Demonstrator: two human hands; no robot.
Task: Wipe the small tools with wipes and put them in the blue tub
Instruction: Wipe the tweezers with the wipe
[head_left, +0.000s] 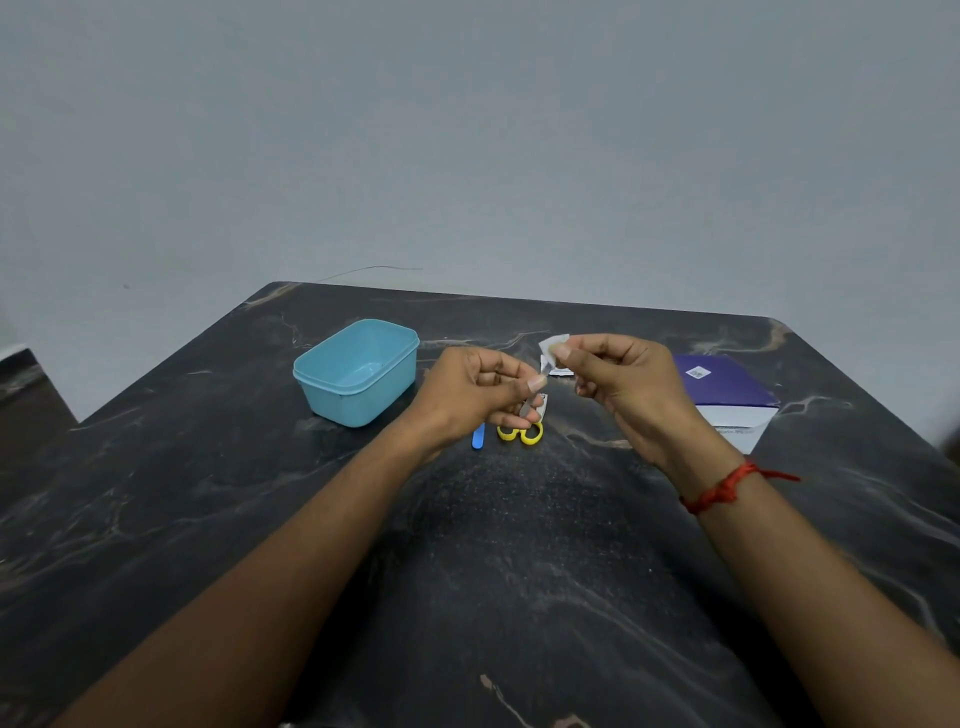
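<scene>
My left hand (475, 392) is raised over the dark marble table (467, 545) and pinches a small slim metal tool (531, 406) between thumb and fingers. My right hand (621, 384) pinches a small white wipe (553, 347) against the tool's upper end. Right beneath my hands, the yellow handles of small scissors (521, 434) and a blue stick-like tool (478, 435) lie on the table. The light blue tub (358, 371) stands to the left of my left hand; nothing shows inside it.
A purple and white box (727, 395) lies on the table to the right of my right hand. A white packet (558, 370) lies behind my hands. The table's far edge meets a grey wall, and its left side drops off.
</scene>
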